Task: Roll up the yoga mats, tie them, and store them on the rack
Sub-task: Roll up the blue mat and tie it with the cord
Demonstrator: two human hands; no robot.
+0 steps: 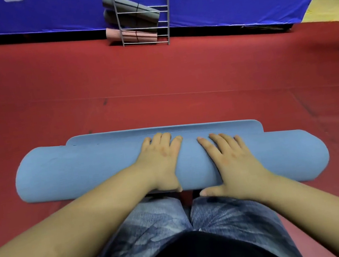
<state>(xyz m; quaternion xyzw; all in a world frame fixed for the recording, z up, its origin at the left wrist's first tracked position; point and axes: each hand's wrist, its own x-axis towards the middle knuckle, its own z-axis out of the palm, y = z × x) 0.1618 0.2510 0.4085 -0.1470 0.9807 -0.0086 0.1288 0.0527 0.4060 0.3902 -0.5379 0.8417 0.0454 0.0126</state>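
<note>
Both my arms reach forward, bare to the elbow; my left hand (161, 155) lies palm-down, fingers straight and close together; my right hand (229, 159) lies flat too, fingers spread, thumb stuck out toward my knees.

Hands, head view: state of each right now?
Left hand: open, fingers straight, pressing flat on the rolled light-blue foam yoga mat.
Right hand: open, fingers spread, pressing on the same mat; holding nothing.
</note>
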